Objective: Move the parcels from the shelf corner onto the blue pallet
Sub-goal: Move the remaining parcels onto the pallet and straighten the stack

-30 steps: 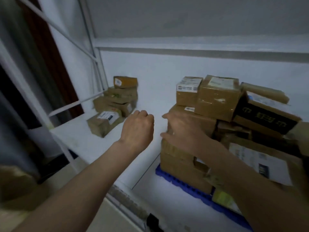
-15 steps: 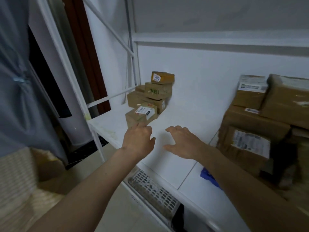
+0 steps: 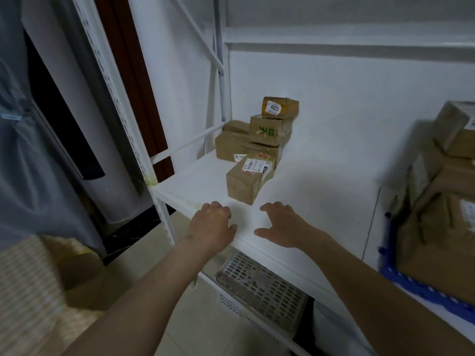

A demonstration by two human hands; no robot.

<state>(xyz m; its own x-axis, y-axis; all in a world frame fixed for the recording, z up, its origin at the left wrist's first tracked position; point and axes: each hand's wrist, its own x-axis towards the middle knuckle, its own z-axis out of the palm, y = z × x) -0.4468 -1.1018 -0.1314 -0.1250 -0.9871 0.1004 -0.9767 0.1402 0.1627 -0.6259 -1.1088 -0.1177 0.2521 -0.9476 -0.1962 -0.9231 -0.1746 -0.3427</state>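
Several brown cardboard parcels are stacked in the far left corner of the white shelf. The nearest parcel lies tilted in front of the stack; the top one bears a label reading 4023. My left hand and my right hand hover empty over the shelf's front edge, just short of the nearest parcel, fingers loosely spread. At the right edge the blue pallet carries a pile of larger parcels.
White shelf uprights and a diagonal brace frame the left side. A perforated grey crate sits below the shelf. A woven beige object is at lower left on the tiled floor.
The view has swung left from the pallet pile toward the corner stack. Both hands left the pallet parcels and moved toward the corner parcels, holding nothing.
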